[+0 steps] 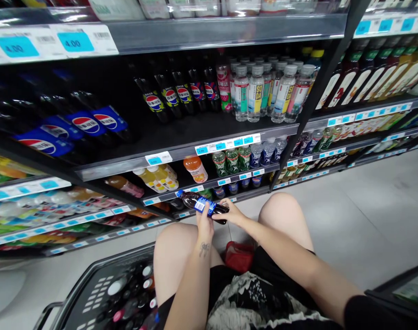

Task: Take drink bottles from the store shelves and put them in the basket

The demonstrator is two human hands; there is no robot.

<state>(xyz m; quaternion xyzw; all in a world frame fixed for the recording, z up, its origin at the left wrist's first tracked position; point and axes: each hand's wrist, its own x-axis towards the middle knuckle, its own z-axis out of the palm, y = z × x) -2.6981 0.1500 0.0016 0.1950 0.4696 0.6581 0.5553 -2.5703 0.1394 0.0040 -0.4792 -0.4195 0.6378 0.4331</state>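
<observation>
A dark cola bottle (191,200) with a blue label and blue cap lies nearly sideways between my hands, in front of the lower shelves. My left hand (204,221) is closed around its labelled middle. At the bottle's base, the fingers of my right hand (230,211) grip it from the right. The cap end points left, towards the shelf edge. Just behind the bottle, an orange drink bottle (195,169) stands on the lower shelf, with yellow drink bottles (157,178) to its left.
A dark basket (92,270) holding several bottles stands on the floor at my left. The shelf above carries cola bottles (154,101) and clear soda bottles (255,94). A red item (239,255) sits between my knees. Pale floor (360,197) stretches to the right.
</observation>
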